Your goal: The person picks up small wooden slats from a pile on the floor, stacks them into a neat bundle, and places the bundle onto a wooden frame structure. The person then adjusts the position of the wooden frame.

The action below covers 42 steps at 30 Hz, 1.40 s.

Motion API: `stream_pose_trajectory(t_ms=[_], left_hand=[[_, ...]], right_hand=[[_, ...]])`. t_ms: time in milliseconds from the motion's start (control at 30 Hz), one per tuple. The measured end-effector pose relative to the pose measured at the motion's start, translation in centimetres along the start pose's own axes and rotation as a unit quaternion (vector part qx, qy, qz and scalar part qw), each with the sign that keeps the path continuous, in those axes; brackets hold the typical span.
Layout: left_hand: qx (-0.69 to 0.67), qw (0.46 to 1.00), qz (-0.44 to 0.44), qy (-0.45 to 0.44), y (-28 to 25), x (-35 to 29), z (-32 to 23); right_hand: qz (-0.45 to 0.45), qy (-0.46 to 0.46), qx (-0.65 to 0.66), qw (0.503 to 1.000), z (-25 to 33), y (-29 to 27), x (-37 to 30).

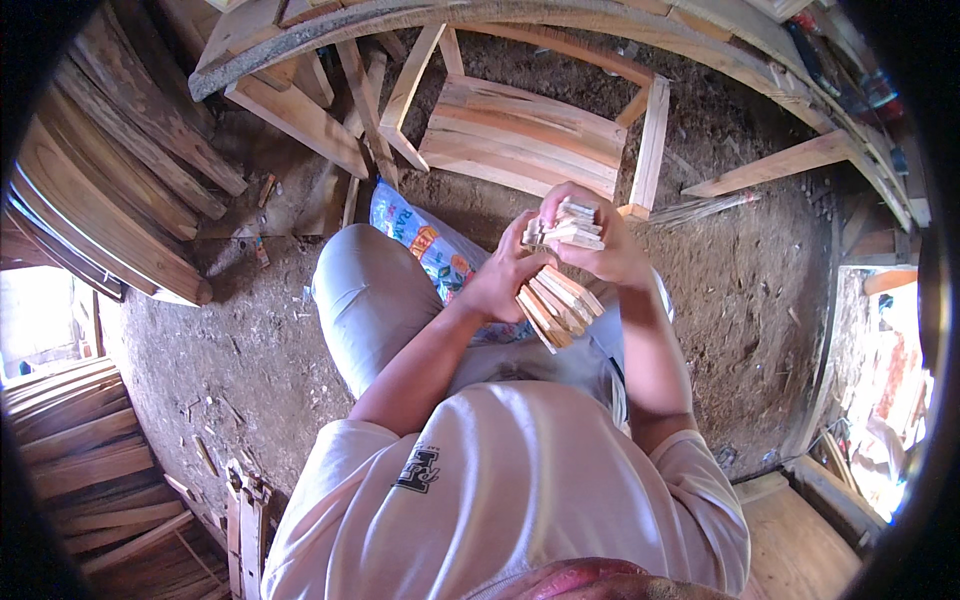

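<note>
A bundle of short, thin wooden sticks (558, 305) is held above my lap, tilted, with one end fanned out toward my body. My left hand (497, 283) is closed round its left side, the thumb lying across the sticks. From the right, my right hand (612, 250) is wrapped round the same bundle near its far end. The pale, cut ends of the sticks stick out unevenly between my fingers there. Part of the bundle's middle is hidden by both hands. Beneath my hands, a colourful printed plastic sack (425, 238) lies between my knees.
Ahead stands a wooden frame with a slatted panel (530, 135), below a curved bench edge (480, 15). Long timber boards (110, 210) lean at the far left. Stacked planks (90, 450) lie at the lower left. Wood scraps are strewn on the dirt floor (240, 350).
</note>
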<state>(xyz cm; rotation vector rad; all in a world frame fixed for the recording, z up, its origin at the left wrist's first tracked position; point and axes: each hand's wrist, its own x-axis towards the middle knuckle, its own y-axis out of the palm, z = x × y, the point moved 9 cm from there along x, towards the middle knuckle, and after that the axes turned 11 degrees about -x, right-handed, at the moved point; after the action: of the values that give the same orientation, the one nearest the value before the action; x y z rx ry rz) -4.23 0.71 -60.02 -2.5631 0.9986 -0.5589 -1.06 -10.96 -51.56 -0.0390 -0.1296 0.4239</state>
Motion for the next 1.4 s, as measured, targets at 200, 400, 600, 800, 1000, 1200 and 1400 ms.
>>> stream_pose_trajectory(t_ms=[200, 400, 600, 800, 1000, 1200, 1400], left_hand=[[-0.096, 0.995, -0.012, -0.017, -1.1, -0.4, 1.0], [-0.143, 0.988, -0.027, -0.055, -1.4, -1.0, 1.1], [-0.223, 0.969, -0.033, -0.100, -0.6, -0.7, 1.5], [-0.244, 0.948, -0.017, -0.206, 0.6, -1.7, 3.4], [-0.183, 0.975, -0.013, -0.126, 0.2, -0.6, 2.2], [-0.167, 0.981, -0.057, -0.085, 0.4, -0.9, 2.7], [-0.123, 0.979, -0.065, -0.151, 0.2, -0.9, 2.5]], right_hand=[[-0.203, -0.040, -0.050, 0.977, -0.7, -1.4, -1.8], [-0.232, -0.043, -0.047, 0.971, -1.2, -0.7, -1.7], [-0.240, -0.011, -0.024, 0.971, -1.3, -0.5, -1.5], [-0.240, -0.045, 0.006, 0.970, -1.2, -0.3, -1.4], [-0.230, -0.073, 0.095, 0.966, -2.2, -0.6, -1.4], [-0.230, -0.129, 0.156, 0.952, -2.8, 0.7, -1.2], [-0.339, -0.113, 0.121, 0.926, -5.0, 0.7, -1.4]])
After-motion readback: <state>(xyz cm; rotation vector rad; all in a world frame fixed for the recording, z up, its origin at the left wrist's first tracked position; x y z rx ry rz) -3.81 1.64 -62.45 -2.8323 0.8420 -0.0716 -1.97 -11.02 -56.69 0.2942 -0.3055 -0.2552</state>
